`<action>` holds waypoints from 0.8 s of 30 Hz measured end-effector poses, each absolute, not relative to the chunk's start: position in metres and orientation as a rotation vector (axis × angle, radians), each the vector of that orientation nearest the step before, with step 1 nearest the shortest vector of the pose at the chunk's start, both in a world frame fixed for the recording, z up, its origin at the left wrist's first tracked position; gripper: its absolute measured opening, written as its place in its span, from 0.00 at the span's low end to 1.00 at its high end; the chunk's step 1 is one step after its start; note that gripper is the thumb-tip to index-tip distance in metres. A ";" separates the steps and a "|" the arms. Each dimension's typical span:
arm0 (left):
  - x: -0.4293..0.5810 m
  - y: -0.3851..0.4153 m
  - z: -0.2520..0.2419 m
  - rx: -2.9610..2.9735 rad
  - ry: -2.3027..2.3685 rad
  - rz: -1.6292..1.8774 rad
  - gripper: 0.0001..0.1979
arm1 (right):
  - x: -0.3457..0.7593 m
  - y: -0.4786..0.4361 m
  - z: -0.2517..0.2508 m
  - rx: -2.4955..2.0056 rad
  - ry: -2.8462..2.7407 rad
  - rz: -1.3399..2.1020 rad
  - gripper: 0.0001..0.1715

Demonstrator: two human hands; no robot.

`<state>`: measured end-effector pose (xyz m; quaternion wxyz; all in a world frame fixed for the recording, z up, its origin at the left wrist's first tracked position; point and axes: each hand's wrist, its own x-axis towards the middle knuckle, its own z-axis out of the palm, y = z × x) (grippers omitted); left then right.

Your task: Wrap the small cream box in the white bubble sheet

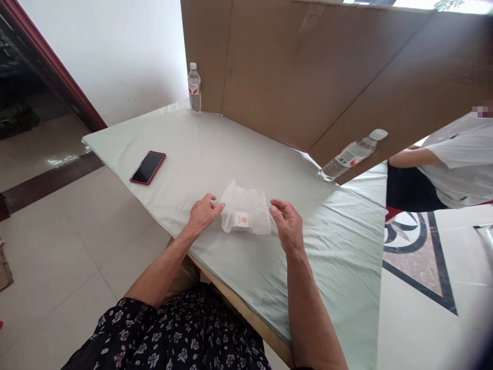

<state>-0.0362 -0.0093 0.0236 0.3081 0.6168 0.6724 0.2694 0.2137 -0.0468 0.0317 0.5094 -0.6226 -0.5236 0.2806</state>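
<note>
On the table in front of me lies a sheet of clear bubble wrap, crumpled at its left side. A small pale box with reddish print sits at the sheet's near part; the plastic partly covers its edges. My left hand is just left of the sheet, thumb and fingers apart and pointing toward it. Across from it, my right hand hovers by the sheet's right edge, fingers bent and slightly apart. Neither hand visibly grips anything. Whether the fingertips touch the plastic is hard to make out.
A pale green cloth covers the table. A phone with a red case lies to the left. Behind stands a folded cardboard panel, with an upright water bottle and a second bottle before it. A person sits beyond, right.
</note>
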 end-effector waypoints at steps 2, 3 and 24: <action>-0.034 -0.012 0.023 1.677 1.775 0.663 0.15 | 0.208 -0.048 0.034 -1.506 -1.371 0.794 0.28; -0.033 -0.012 0.023 1.694 1.760 0.655 0.16 | 0.205 -0.048 0.033 -1.518 -1.410 0.833 0.29; -0.031 -0.034 0.061 2.626 1.137 0.524 0.14 | 0.186 -0.133 0.038 -1.320 -2.320 0.851 0.09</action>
